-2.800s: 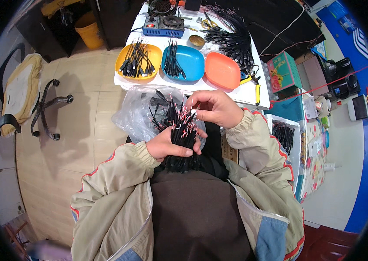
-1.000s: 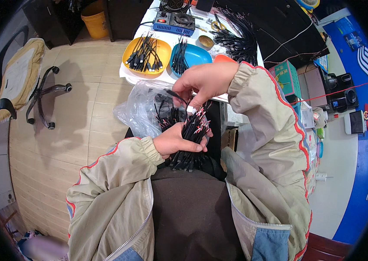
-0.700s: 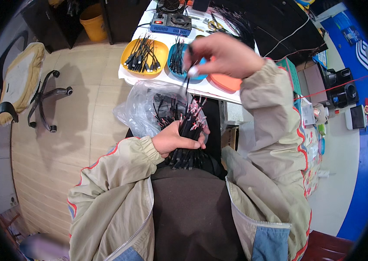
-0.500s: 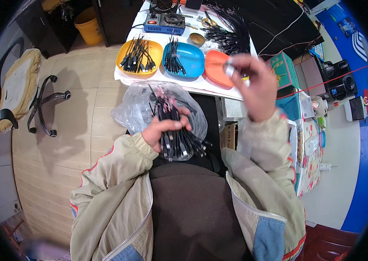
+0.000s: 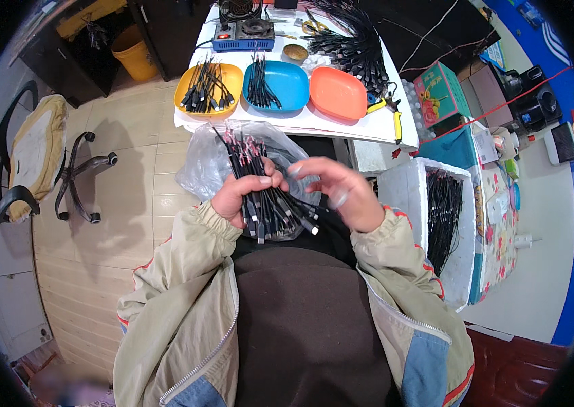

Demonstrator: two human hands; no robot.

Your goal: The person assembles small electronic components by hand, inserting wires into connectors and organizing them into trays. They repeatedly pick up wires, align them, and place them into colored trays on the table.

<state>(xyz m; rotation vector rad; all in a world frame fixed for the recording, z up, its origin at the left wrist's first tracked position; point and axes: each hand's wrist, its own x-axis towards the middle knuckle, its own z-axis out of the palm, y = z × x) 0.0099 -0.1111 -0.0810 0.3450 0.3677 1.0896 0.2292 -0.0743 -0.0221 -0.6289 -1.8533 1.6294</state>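
A thick bundle of short black cables (image 5: 263,214) is gripped in my left hand (image 5: 236,195). Its flat metal plugs point down toward me, and thin pinkish wire ends stick up at the top. Just right of the bundle hovers my right hand (image 5: 351,193), its curved fingers apart and nothing visible between them; whitish bands wrap some of its fingers. Under the bundle a clear plastic bag (image 5: 195,163) lies over my lap. Beyond it on the white table (image 5: 280,124) stand a yellow tray (image 5: 235,76) and a blue tray (image 5: 293,85), both holding similar cables, and a bare orange tray (image 5: 338,93).
Yellow-handled pliers (image 5: 396,122) lie at the table's right edge. Behind the trays are a blue box-shaped device (image 5: 243,43), a small round dish (image 5: 295,51) and a large heap of black cables (image 5: 355,54). To my right, a white foam box (image 5: 402,193) holds more cables.
My right hand has come down and left from over the orange tray to beside the bundle. The bundle stays in my left hand, and the view has shifted, showing the pliers and foam box.
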